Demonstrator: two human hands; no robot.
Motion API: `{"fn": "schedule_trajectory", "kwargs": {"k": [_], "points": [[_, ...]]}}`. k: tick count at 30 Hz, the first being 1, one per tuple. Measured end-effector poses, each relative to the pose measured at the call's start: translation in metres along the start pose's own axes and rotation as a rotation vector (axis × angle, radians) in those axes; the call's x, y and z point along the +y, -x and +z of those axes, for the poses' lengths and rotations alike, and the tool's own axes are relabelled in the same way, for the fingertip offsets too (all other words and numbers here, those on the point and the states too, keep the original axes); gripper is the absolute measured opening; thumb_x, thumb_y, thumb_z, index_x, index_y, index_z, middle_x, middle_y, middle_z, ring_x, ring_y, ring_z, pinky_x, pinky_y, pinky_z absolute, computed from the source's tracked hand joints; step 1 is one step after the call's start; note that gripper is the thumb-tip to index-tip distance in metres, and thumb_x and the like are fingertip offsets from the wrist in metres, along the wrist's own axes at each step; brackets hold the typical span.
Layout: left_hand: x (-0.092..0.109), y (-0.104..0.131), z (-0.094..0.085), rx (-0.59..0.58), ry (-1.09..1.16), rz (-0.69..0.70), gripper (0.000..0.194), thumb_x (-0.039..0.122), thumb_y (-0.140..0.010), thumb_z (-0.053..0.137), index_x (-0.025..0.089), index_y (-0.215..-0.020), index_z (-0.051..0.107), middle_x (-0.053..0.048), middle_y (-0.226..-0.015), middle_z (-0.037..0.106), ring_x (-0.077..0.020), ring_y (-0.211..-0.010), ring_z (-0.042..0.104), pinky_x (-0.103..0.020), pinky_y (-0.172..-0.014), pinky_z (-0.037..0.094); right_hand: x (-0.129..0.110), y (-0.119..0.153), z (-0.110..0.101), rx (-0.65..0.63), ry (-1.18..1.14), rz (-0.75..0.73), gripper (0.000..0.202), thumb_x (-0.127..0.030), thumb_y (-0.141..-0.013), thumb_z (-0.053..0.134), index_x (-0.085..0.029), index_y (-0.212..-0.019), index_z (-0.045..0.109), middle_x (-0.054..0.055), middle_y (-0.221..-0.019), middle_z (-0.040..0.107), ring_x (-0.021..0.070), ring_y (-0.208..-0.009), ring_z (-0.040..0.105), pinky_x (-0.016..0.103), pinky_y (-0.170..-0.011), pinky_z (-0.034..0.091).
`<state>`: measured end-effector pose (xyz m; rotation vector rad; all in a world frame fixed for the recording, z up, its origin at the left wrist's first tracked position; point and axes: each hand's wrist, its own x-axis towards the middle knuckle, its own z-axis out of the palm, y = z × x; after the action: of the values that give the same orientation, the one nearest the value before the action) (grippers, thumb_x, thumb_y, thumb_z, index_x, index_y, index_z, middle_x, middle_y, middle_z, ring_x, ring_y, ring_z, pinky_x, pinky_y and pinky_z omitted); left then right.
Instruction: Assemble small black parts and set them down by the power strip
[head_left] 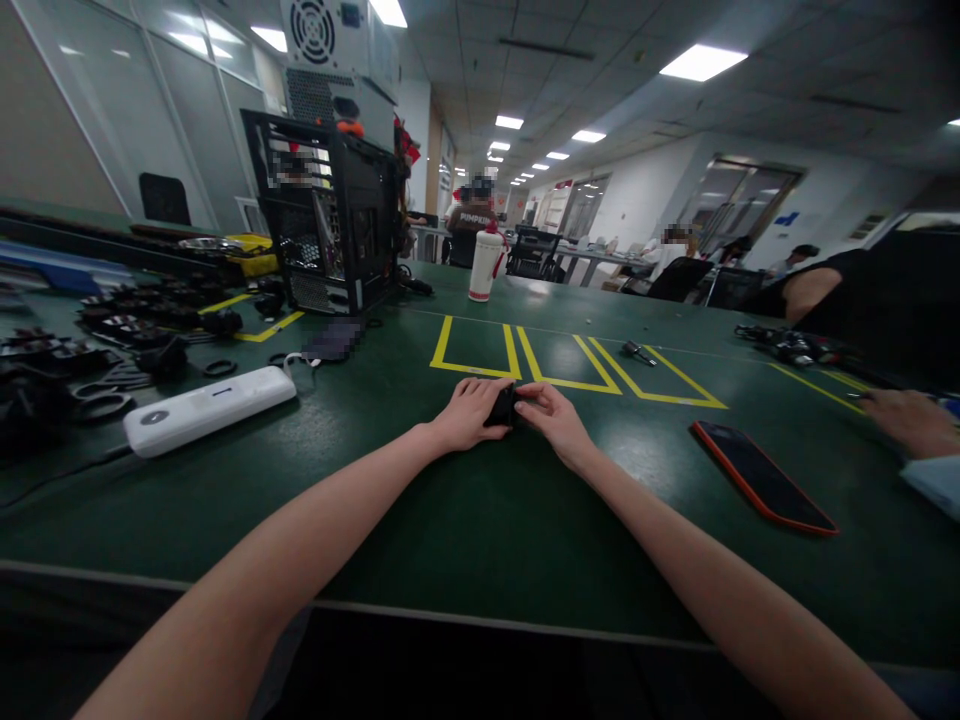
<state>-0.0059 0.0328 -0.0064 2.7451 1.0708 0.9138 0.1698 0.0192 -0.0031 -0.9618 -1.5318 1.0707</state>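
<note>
My left hand [472,412] is closed around a small black part [502,406] on the green table, near the yellow tape outlines. From the other side, my right hand [553,420] meets the same part, with its thumb and fingertips bent in against the right end. Fingers cover much of the part, so its exact kind cannot be made out. Beyond my hands, a small dark metal piece [637,352] lies inside the rightmost of the near tape outlines.
A white power strip [214,408] and many black parts [135,320] lie left, before an open computer case [330,215]. A white cup [487,266] stands behind. To the right are an orange-edged phone [761,474] and another person's hand [907,422].
</note>
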Motion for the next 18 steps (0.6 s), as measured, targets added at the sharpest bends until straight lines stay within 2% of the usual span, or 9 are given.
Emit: {"fn": "schedule_trajectory", "kwargs": {"k": [4, 8, 14, 18], "points": [[0.0, 0.0, 0.001, 0.002, -0.008, 0.014, 0.063, 0.037, -0.071, 0.055, 0.019, -0.124, 0.025, -0.009, -0.116, 0.046, -0.025, -0.109, 0.041, -0.041, -0.096, 0.025, 0.0, 0.002, -0.002, -0.071, 0.016, -0.032, 0.04, -0.022, -0.065, 0.064, -0.021, -0.103, 0.049, 0.005, -0.107, 0.056, 0.0181, -0.104, 0.053, 0.038, -0.095, 0.037], [0.001, 0.0, 0.0, 0.009, -0.016, 0.031, 0.062, 0.036, -0.071, 0.055, 0.019, -0.123, 0.026, -0.009, -0.116, 0.046, -0.0247, -0.109, 0.04, -0.041, -0.096, 0.025, 0.003, 0.009, -0.003, -0.102, 0.089, -0.109, 0.035, -0.018, -0.064, 0.065, -0.022, -0.096, 0.052, 0.003, -0.112, 0.051, 0.0178, -0.105, 0.051, 0.037, -0.096, 0.038], [0.004, 0.003, -0.004, 0.017, -0.02, 0.056, 0.06, 0.035, -0.071, 0.056, 0.02, -0.121, 0.027, -0.008, -0.118, 0.045, -0.0238, -0.11, 0.04, -0.041, -0.097, 0.024, 0.001, 0.015, 0.0, -0.097, 0.208, -0.192, 0.024, -0.022, -0.073, 0.056, -0.023, -0.096, 0.053, 0.003, -0.114, 0.048, 0.0177, -0.112, 0.046, 0.035, -0.096, 0.039], [0.004, 0.004, -0.004, 0.012, -0.016, 0.056, 0.061, 0.035, -0.071, 0.056, 0.02, -0.122, 0.027, -0.009, -0.119, 0.045, -0.0244, -0.111, 0.039, -0.042, -0.097, 0.024, 0.002, 0.012, 0.0, -0.046, 0.239, -0.177, 0.04, -0.019, -0.067, 0.062, -0.024, -0.103, 0.046, 0.004, -0.107, 0.049, 0.0181, -0.104, 0.05, 0.036, -0.089, 0.044]]}}
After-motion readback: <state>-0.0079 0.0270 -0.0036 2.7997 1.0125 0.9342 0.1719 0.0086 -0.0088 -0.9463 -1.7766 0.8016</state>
